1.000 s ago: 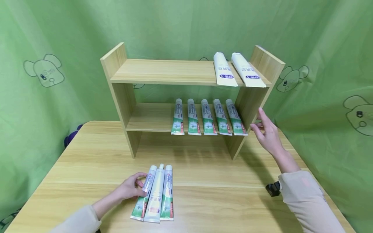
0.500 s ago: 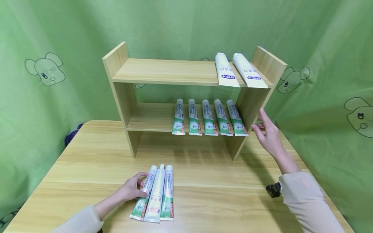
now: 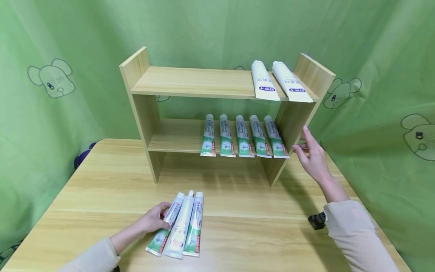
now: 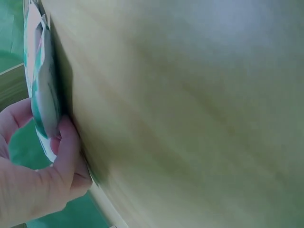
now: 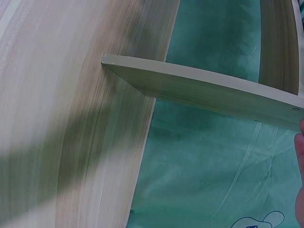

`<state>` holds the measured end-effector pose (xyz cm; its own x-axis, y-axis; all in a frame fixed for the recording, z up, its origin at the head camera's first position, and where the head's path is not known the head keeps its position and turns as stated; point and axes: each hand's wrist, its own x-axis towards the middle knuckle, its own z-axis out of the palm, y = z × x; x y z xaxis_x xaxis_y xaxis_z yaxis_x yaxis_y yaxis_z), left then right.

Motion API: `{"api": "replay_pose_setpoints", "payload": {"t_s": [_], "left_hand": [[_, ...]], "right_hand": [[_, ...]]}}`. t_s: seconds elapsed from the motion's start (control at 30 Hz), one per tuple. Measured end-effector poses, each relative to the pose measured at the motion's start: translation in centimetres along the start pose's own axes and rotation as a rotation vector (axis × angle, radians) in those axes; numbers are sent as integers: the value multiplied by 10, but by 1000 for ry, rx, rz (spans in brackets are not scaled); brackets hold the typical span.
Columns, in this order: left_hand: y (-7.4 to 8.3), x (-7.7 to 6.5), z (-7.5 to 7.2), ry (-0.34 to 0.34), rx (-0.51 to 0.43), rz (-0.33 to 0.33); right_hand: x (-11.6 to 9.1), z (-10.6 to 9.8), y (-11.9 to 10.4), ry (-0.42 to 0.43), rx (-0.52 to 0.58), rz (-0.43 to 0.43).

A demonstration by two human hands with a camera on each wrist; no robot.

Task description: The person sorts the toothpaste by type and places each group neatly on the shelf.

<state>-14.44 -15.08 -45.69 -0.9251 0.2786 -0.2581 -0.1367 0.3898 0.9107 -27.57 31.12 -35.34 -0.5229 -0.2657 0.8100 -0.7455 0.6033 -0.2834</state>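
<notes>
On the table, my left hand (image 3: 153,220) pinches the left one of three toothpaste tubes, a green-and-white toothpaste tube (image 3: 174,210), between thumb and fingers. A whiter toothpaste tube (image 3: 181,224) lies in the middle, and another green-and-white toothpaste tube (image 3: 195,226) lies to its right; all three sit close together, caps away from me. In the left wrist view the pinched tube (image 4: 46,90) shows edge-on. My right hand (image 3: 313,158) touches the right side panel (image 3: 292,122) of the wooden shelf with relaxed fingers; the right wrist view catches only its fingertips (image 5: 300,147).
The shelf's top board (image 3: 197,81) bears two white tubes at its right end. Several green-and-white tubes stand in a row on the middle board (image 3: 173,136), their ends overhanging its front edge. A green curtain (image 3: 204,30) hangs behind the wooden table (image 3: 244,234).
The three tubes on the table have turned slightly, their lower ends swinging left as my left hand holds the left one. My right hand stays at the shelf's side.
</notes>
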Motion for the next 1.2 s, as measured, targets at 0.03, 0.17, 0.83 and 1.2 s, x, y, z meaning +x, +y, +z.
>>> {"api": "replay_pose_setpoints", "payload": {"t_s": [0.03, 0.17, 0.83, 1.2], "left_hand": [[0, 0, -1, -8, -7, -4], [-3, 1, -5, -46, -58, -26], [-1, 3, -26, -320, -396, 9], [13, 0, -24, -240, -416, 160]], "right_hand": [[0, 0, 0, 0, 2, 0], [0, 1, 0, 8, 3, -9], [1, 0, -3, 13, -4, -18], [-1, 0, -2, 1, -9, -4]]}}
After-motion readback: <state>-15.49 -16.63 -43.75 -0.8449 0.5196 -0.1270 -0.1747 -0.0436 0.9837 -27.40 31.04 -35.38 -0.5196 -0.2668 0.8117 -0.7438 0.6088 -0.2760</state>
